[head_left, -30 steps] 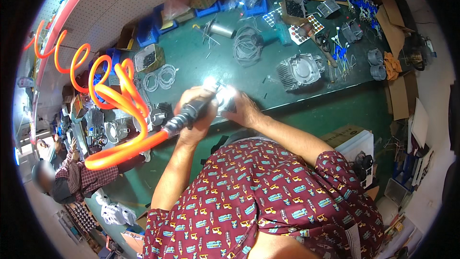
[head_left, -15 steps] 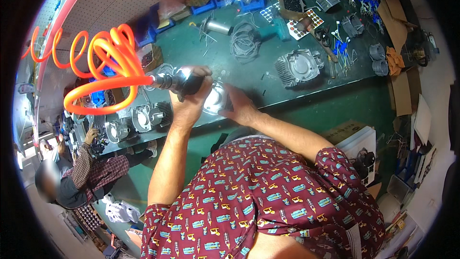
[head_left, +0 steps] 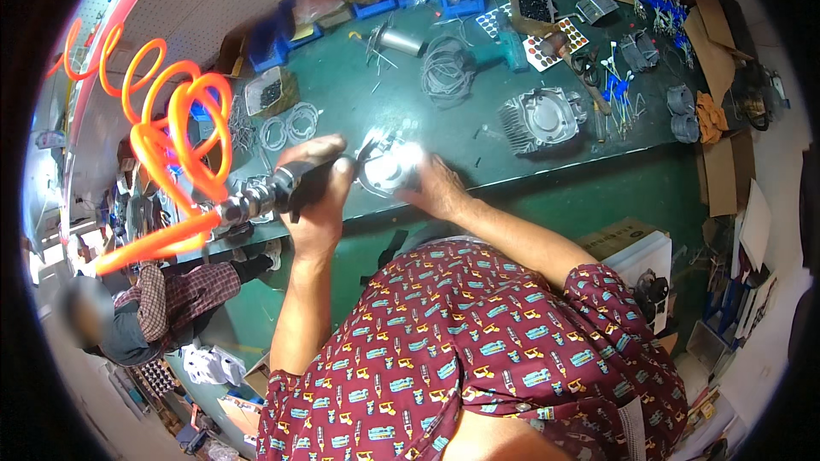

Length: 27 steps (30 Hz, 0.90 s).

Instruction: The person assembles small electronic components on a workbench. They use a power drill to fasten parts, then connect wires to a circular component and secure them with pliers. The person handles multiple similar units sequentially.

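Note:
My left hand point(head_left: 319, 205) is closed around a black air tool point(head_left: 295, 186) with a metal hose fitting. An orange coiled air hose point(head_left: 175, 239) runs from that fitting toward the upper left. The tool's front end points at a shiny silver metal casting point(head_left: 382, 172) on the bench; whether they touch, I cannot tell. At the casting's right side rests my right hand point(head_left: 439, 189), fingers bent along its edge and partly lost in glare.
A finned engine cylinder casting point(head_left: 540, 122) stands to the right on the green bench point(head_left: 359, 85). Wire coils point(head_left: 448, 72), a box of small black parts point(head_left: 533, 7), a hammer point(head_left: 574, 64) and blue bins point(head_left: 267, 44) lie farther back. Another person point(head_left: 141, 316) is at the lower left.
My left hand and the air tool have moved left and nearer to me, the hose end swinging down. More of the casting shows. My right hand stays at its right side.

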Tool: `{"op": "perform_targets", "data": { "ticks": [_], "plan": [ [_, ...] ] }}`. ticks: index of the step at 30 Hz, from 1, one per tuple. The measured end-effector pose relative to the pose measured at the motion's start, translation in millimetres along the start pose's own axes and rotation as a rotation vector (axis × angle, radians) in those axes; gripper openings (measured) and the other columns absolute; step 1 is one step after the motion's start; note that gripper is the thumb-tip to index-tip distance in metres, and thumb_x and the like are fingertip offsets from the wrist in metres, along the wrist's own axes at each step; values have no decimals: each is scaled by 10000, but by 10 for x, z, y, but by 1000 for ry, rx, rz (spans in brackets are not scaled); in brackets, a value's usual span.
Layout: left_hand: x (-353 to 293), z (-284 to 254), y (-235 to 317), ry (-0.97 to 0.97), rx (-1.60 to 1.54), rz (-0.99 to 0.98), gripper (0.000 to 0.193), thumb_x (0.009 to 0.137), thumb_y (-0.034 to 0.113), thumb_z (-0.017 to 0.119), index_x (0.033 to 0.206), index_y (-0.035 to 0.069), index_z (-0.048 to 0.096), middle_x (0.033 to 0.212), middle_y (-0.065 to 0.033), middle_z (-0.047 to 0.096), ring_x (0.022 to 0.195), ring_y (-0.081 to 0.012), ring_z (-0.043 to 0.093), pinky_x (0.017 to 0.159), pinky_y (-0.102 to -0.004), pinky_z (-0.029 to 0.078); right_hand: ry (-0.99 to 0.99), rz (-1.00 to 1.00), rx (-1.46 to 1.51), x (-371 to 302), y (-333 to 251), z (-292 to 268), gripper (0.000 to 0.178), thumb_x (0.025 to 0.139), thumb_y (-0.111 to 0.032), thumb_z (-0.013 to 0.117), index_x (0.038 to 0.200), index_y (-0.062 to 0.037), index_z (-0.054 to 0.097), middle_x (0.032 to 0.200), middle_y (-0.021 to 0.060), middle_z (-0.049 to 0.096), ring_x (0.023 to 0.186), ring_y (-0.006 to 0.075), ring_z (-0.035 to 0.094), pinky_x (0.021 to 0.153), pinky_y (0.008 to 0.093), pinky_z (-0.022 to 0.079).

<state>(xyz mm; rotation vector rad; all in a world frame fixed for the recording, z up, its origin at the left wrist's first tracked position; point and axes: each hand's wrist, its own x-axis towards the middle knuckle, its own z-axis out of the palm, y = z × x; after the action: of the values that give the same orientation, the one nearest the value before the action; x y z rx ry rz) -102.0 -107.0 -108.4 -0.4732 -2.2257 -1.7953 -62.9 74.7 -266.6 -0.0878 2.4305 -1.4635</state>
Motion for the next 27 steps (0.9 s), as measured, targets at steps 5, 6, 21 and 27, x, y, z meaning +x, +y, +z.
{"op": "perform_targets", "data": {
  "ticks": [5, 6, 21, 27],
  "plan": [
    [-482, -279, -152, 92, -11, -8, 264, 876, -41, 676, 1114, -13, 565, 1109, -175, 656, 1041, -276, 665, 982, -430, 537, 49, -31, 0, -42, 34, 34, 959, 792, -349, 811, 1528, -90, 254, 1396, 261, 494, 1300, 429, 485, 1061, 536, 426],
    [-539, -267, -186, 133, -84, -7, 270, 882, -36, 671, 1124, -13, 553, 1113, -174, 654, 1055, -279, 664, 986, -433, 535, 51, -28, -10, -44, 42, 23, 957, 793, -346, 809, 1527, -84, 253, 1395, 261, 494, 1300, 428, 484, 1064, 534, 424],
    [-680, -202, -170, 225, -25, -29, 268, 891, -14, 683, 1125, 8, 553, 1104, -159, 657, 1057, -255, 653, 970, -414, 537, 105, -101, -56, -50, 77, 37, 945, 803, -333, 779, 1544, -84, 249, 1386, 252, 503, 1300, 403, 503, 1089, 481, 424],
    [-490, -208, -18, -32, 9, -195, 255, 844, -57, 695, 1064, 17, 591, 1145, -138, 676, 1081, -228, 639, 1048, -421, 482, 35, -41, -57, -57, 34, -14, 987, 797, -342, 810, 1535, -36, 230, 1438, 268, 449, 1352, 406, 446, 1111, 490, 389]
  ]
}}
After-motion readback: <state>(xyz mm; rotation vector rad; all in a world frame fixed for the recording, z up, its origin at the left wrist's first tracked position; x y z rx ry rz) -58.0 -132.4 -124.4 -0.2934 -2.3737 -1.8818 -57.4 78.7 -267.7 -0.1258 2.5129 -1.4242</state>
